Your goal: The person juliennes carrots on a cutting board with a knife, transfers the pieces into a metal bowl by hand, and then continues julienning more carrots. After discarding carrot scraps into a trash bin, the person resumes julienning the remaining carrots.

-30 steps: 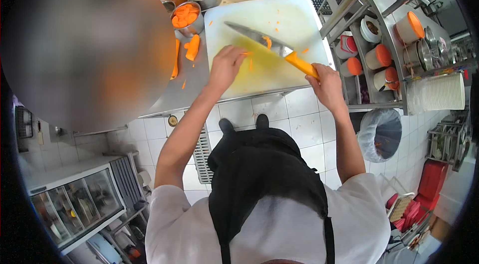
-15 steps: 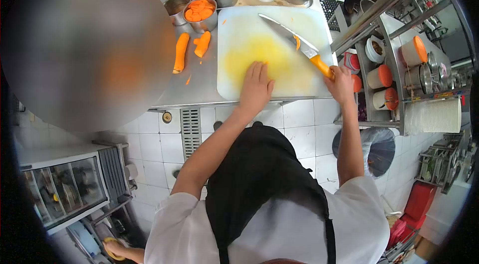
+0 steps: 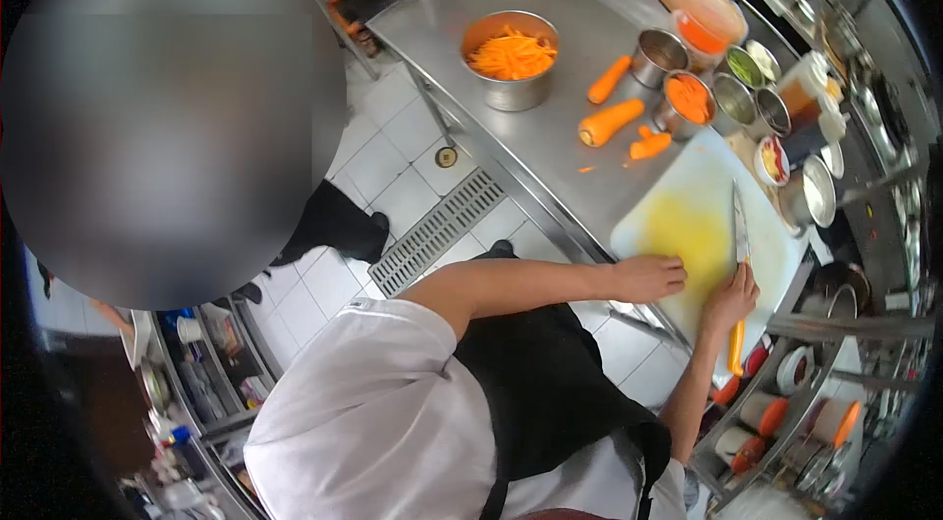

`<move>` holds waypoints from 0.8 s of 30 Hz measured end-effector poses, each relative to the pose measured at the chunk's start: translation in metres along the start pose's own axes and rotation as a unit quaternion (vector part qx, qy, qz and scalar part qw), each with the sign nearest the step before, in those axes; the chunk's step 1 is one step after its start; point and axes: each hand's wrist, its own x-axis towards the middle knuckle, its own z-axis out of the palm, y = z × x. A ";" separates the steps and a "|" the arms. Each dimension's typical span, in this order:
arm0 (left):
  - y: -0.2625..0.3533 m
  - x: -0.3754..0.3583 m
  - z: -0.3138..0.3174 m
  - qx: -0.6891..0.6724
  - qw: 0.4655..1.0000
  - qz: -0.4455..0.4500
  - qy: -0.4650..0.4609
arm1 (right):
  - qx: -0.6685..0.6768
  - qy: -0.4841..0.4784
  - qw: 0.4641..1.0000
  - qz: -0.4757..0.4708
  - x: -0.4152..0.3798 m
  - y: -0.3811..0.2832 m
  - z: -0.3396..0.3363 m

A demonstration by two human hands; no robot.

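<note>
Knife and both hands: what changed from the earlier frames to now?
The right hand shifted up the knife handle toward the blade. The left hand drew back toward the cutting board's near edge. The view swung left, bringing in the pot of carrot strips. Unchanged: knife held in the right hand; board still in front.

One knife, one cutting board, two long carrots and one large pot show.
</note>
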 end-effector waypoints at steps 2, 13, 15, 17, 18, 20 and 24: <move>-0.001 -0.002 -0.014 0.005 1.000 0.014 0.004 | -0.017 -0.011 1.000 0.002 0.003 -0.004 -0.008; -0.019 -0.027 -0.031 0.069 0.991 0.103 -0.049 | 0.058 0.003 0.998 -0.035 -0.001 0.006 0.002; -0.017 -0.029 -0.035 0.045 0.990 0.100 -0.086 | 0.056 0.012 0.998 -0.041 0.000 0.004 -0.003; -0.015 -0.035 -0.037 0.032 0.990 0.114 -0.082 | 0.051 0.010 0.998 -0.044 0.003 -0.003 -0.010; -0.015 -0.040 -0.037 0.033 0.990 0.126 -0.059 | 0.042 0.002 0.998 -0.042 0.004 0.001 -0.009; -0.019 -0.045 -0.042 0.034 0.989 0.136 -0.053 | 0.026 -0.013 0.999 -0.041 0.006 0.004 -0.004; -0.032 -0.050 -0.048 -0.006 0.993 0.112 -0.034 | 0.017 -0.056 0.998 -0.014 0.012 0.000 -0.015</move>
